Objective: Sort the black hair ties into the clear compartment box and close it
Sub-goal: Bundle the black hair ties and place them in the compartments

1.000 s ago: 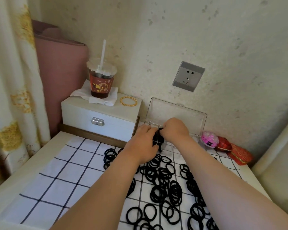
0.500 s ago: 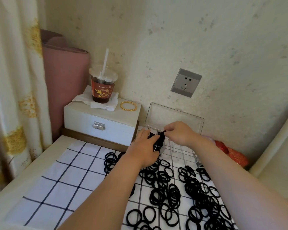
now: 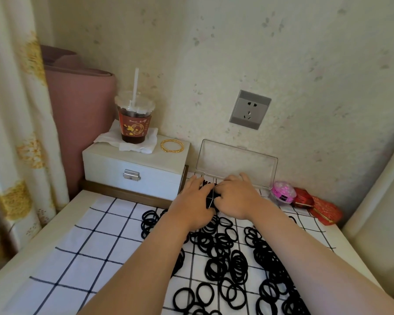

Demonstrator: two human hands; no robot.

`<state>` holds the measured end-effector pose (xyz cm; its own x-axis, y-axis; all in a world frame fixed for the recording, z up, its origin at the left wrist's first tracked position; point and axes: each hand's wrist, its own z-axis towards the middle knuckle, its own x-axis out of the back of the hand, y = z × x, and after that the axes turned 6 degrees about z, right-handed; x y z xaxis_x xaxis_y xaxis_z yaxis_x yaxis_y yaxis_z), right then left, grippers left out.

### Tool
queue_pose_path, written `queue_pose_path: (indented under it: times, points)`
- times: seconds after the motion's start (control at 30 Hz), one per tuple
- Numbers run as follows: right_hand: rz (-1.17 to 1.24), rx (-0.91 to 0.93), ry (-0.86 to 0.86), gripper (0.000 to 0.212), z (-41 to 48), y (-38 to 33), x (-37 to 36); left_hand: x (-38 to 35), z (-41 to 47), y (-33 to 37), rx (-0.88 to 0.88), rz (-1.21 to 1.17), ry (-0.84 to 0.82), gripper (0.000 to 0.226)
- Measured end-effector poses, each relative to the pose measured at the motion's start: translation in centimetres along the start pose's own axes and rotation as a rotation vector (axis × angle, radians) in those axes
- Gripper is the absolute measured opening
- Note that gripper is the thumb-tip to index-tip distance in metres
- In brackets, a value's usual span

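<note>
Left hand [image 3: 195, 202] and right hand [image 3: 236, 197] cover hair ties [image 3: 207, 184] in the box [image 3: 237, 163] beneath, grip hidden from me; loops should sit below its rim.

Soft, warm daylight fills the scene, brightest on the curtain [image 3: 14, 133] at the left, and shadows on the checked cloth [image 3: 82, 258] are faint and diffuse. The wide-angle lens bows the edges, and fine detail looks slightly soft and smeared.
</note>
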<state>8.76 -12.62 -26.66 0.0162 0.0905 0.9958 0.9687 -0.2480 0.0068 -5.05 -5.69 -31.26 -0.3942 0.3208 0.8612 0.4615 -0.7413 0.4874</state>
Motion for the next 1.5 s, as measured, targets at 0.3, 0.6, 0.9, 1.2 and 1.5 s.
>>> queue_pose_path:
  times: [0.3, 0.6, 0.9, 1.2, 1.5]
  points:
    - [0.244, -0.003, 0.04, 0.039, -0.7, 0.8, -0.5, 0.3, -0.1, 0.2, -0.033, -0.062, 0.024, 0.072]
    - [0.392, 0.044, 0.196, 0.047, -4.5, -0.9, 2.3, 2.4, -3.5, 0.4, -0.111, -0.043, 0.147, 0.059]
    - [0.504, 0.153, 0.0, 0.026, -9.9, -5.4, 1.0, 4.3, -10.3, -1.4, 0.021, 0.133, 0.006, 0.043]
    - [0.465, 0.159, -0.298, 0.024, -14.2, -6.8, 0.3, 4.2, -16.0, 3.0, -0.073, 0.149, -0.129, 0.016]
    - [0.341, 0.168, -0.179, 0.013, -14.5, -6.5, -1.0, 2.9, -15.7, 3.2, -0.02, 0.203, -0.233, 0.01]
